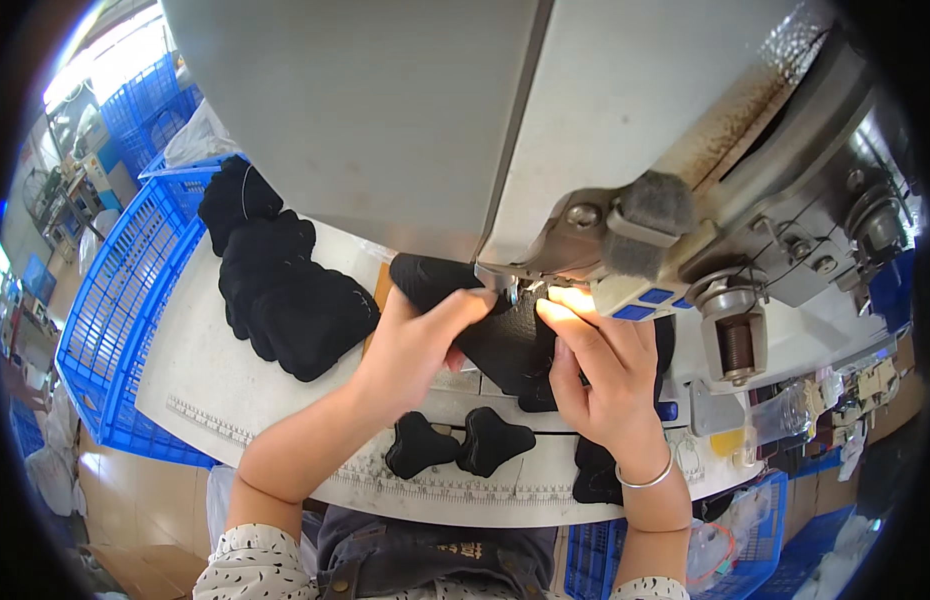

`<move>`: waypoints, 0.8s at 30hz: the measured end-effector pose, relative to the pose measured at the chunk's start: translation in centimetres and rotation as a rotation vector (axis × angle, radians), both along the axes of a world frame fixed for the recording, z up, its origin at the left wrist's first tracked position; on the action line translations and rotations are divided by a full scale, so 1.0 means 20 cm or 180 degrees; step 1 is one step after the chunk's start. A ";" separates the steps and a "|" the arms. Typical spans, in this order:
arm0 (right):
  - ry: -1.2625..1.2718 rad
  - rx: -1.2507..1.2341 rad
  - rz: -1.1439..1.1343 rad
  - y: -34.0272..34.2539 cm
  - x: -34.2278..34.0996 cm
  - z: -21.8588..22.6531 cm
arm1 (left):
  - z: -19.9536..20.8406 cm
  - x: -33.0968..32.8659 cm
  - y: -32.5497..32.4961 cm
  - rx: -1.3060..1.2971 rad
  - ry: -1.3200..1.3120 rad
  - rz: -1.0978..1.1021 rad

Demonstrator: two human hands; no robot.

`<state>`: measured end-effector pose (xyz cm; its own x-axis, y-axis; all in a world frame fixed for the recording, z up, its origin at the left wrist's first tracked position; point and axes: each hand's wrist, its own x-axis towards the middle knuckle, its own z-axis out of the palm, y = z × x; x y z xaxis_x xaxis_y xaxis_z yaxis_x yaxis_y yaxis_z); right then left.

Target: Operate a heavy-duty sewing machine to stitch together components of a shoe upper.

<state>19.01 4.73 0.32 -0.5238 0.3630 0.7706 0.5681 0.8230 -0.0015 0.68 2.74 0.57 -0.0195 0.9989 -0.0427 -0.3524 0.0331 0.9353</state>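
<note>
A black fabric piece (505, 345) with a grained, leather-like part lies beneath the presser foot (512, 290) of a sewing machine (435, 120). My left hand (420, 335) is closed on its left edge, the index finger reaching close to the foot. On the other side, my right hand (610, 370) grips the same piece, fingertips in the lamp light beside the needle area. The needle itself is too small to make out. Two small three-lobed black pads (495, 441) lie on the table in front of the fabric.
A long heap of black fabric pieces (285, 290) covers the left of the white table (185, 350), near a blue plastic basket (135, 300). More black pieces (593, 472) lie by my right wrist. Thread tensioners (730, 310) jut out at right; another blue basket (765, 520) stands below.
</note>
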 end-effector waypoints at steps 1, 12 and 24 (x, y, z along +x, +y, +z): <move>-0.0110 -0.0083 -0.0024 -0.02 0.01 0.01 | -0.01 0.01 -0.02 0.0080 0.0001 0.0096; -0.0108 -0.0035 -0.0060 -0.04 -0.01 0.01 | -0.04 0.02 -0.04 0.0151 -0.0149 0.0078; -0.0168 0.0255 -0.0058 -0.03 -0.02 0.01 | -0.05 0.06 -0.06 0.0121 -0.0155 0.0717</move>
<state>18.52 4.04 0.54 -0.5582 0.3112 0.7691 0.5806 0.8087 0.0942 1.86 1.44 -0.52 -0.2410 0.9705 -0.0115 -0.3918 -0.0865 0.9160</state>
